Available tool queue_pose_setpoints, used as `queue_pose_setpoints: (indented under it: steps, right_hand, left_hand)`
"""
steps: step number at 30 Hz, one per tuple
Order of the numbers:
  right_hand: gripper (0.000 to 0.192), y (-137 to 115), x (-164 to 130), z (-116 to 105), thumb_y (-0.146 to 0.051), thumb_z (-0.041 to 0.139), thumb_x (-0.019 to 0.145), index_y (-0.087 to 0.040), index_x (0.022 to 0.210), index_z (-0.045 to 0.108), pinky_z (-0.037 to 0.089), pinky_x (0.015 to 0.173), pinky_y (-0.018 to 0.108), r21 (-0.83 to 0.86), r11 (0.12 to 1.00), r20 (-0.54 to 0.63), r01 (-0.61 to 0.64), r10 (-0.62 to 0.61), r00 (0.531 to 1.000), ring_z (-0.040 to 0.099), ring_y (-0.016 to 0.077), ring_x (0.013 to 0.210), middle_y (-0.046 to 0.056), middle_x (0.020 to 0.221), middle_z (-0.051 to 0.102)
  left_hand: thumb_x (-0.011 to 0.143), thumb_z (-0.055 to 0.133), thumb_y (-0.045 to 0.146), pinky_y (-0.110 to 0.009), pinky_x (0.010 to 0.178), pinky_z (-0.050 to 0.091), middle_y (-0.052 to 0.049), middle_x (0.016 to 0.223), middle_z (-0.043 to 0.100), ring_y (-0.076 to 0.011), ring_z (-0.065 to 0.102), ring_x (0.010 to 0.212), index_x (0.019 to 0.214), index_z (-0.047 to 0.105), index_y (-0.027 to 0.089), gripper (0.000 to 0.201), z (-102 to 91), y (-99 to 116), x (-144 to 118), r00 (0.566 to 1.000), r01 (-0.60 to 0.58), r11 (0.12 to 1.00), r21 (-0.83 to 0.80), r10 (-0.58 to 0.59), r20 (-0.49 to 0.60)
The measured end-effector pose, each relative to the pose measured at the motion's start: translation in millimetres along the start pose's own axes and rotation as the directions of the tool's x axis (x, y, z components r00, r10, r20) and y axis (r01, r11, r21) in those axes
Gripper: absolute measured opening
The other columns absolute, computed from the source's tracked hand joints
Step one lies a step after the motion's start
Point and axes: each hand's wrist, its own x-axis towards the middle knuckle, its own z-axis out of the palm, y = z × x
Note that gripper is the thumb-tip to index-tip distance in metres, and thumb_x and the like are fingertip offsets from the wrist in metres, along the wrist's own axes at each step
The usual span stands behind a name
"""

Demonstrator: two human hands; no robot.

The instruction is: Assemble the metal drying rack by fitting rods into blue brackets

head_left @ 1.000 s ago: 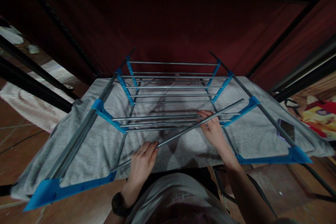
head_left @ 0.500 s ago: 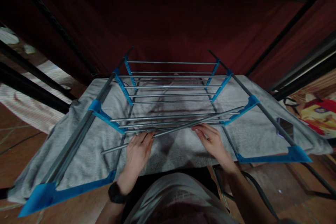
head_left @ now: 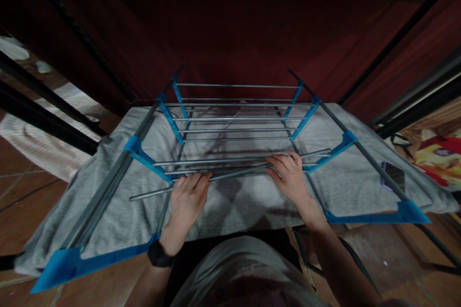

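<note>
A loose grey metal tube [head_left: 237, 172] lies slantwise across the near rungs, its left end lower and closer to me than its right. My left hand [head_left: 190, 196] is closed over it left of centre, fingertips on top. Farther right, my right hand [head_left: 289, 175] grips the same tube, with the fingers curled over it. Around them stands a rack frame [head_left: 374, 165] of grey tubes with blue plastic joints. The near left blue bracket [head_left: 149, 163] and near right blue bracket [head_left: 333, 151] carry several crosswise rungs. Part of the tube is hidden under my fingers.
The rack stands on a grey blanket [head_left: 230, 211] over a low surface. A phone [head_left: 393, 176] lies at the right, by the side tube. Dark red fabric [head_left: 230, 29] hangs behind. A red and yellow package [head_left: 437, 158] is at the far right.
The tube has shifted slightly left and turned closer to level with the rungs. My right hand has moved up and right along it, and now wraps over it.
</note>
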Motion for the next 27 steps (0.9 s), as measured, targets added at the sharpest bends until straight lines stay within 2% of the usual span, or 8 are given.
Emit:
queue_pose_setpoints:
  steps: [4,11,20,27]
  right_hand:
    - [0.025,11,2,4,-0.034,0.056,0.099,-0.028,0.123,0.065,0.034,0.11,0.048,-0.006,1.0,-0.02,-0.022,0.022,1.0,0.062,0.0234,0.11,0.005,0.113,0.071]
    - [0.026,28,7,5,-0.037,0.053,0.101,-0.024,0.119,0.066,0.037,0.106,0.045,-0.024,1.0,-0.025,-0.006,0.005,1.0,0.061,0.0236,0.106,0.006,0.11,0.07]
    - [0.027,40,8,3,-0.041,0.052,0.101,-0.026,0.118,0.067,0.04,0.1,0.044,0.001,0.998,0.005,-0.055,0.055,0.998,0.062,0.0243,0.104,0.006,0.108,0.071]
    - [0.027,47,11,1,-0.042,0.054,0.1,-0.026,0.114,0.07,0.042,0.095,0.043,0.03,0.997,-0.022,-0.075,0.075,0.997,0.062,0.0248,0.1,0.005,0.101,0.071]
  left_hand:
    - [0.098,0.048,0.024,-0.036,0.074,0.04,-0.007,0.087,0.07,-0.0214,0.062,0.08,0.112,0.071,0.021,0.027,-1.3,-3,8,1.0,0.015,0.999,-0.029,-0.016,-0.024]
    - [0.097,0.052,0.021,-0.036,0.078,0.042,-0.007,0.095,0.071,-0.0218,0.062,0.086,0.114,0.071,0.019,0.025,1.4,-2,29,0.995,-0.042,0.999,0.003,0.042,-0.091]
    - [0.096,0.051,0.018,-0.038,0.081,0.044,-0.008,0.098,0.071,-0.0228,0.063,0.09,0.115,0.071,0.02,0.028,7.2,-1,46,0.996,-0.08,0.996,-0.032,0.078,-0.046]
    - [0.098,0.05,0.022,-0.038,0.077,0.043,-0.007,0.091,0.071,-0.0223,0.063,0.084,0.112,0.071,0.019,0.026,6.5,1,60,0.995,-0.091,0.994,-0.056,0.089,-0.033]
